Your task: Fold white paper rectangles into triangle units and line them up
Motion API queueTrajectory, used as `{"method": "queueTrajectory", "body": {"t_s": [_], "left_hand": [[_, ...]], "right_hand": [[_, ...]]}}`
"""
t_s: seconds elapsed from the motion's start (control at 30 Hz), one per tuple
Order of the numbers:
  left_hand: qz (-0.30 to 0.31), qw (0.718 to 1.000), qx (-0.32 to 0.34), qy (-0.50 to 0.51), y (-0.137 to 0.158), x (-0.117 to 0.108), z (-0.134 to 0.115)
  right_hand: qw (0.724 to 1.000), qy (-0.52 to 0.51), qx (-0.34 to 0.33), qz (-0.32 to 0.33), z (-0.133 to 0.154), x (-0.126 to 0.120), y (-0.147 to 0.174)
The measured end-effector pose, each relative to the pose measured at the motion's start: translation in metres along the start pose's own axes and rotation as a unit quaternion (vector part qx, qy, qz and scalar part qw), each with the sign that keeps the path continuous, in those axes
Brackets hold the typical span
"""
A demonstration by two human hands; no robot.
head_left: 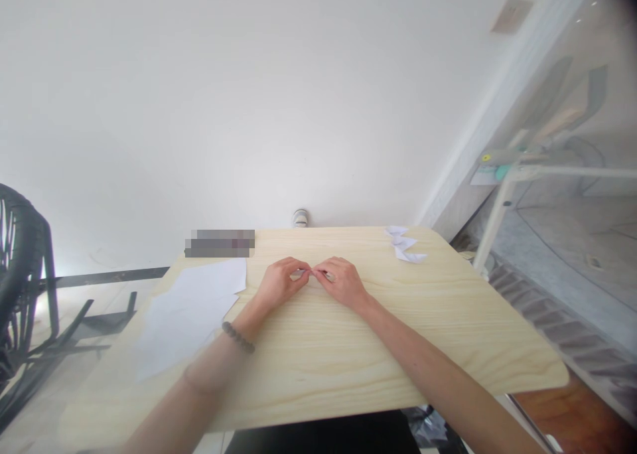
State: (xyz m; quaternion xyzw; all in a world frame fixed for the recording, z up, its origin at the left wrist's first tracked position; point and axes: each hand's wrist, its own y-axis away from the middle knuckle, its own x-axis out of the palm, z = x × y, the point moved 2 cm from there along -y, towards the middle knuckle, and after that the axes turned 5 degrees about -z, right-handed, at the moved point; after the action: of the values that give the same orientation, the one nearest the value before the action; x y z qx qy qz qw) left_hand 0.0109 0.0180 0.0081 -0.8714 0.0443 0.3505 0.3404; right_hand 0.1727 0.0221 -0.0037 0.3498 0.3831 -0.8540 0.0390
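1. Forearms reach in from the bottom edge over the pale wooden table (323, 374), the left one wearing a dark bead bracelet (238, 338) at the wrist.
2. Between the fingertips of both hands sits a small piece of white paper (309, 274), low over the table's middle, mostly hidden by the fingers.
3. Left hand (281, 283) is closed in a pinch on the paper's left end; right hand (341, 281) pinches its right end the same way, and the fingertips nearly meet.
4. To work such a small fold well, I judge that the pinch should stay close to the crease, with the edges lined up before pressing and the heels of the hands resting on the table for steadiness.
5. Just left of the left hand lie flat white sheets (194, 301), overlapping one another.
6. Near the far right corner, well apart from the hands, lie a few folded white paper shapes (405, 245).
7. No box, tray or other container shows on the table; the papers lie loose on the wood.
8. A dark chair (22, 275) stands off to the left.
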Motion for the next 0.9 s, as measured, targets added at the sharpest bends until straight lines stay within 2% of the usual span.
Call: {"method": "queueTrajectory", "body": {"t_s": [0.27,0.9], "left_hand": [[0.012,0.999,-0.021,0.025,0.0009,0.0002,0.0011],[0.014,0.999,-0.023,0.028,0.0005,-0.0016,-0.0007]], "right_hand": [[1.0,-0.016,0.004,-0.001,0.0007,-0.0027,-0.0004],[1.0,-0.02,0.004,-0.022,-0.0012,0.0002,0.0003]]}}
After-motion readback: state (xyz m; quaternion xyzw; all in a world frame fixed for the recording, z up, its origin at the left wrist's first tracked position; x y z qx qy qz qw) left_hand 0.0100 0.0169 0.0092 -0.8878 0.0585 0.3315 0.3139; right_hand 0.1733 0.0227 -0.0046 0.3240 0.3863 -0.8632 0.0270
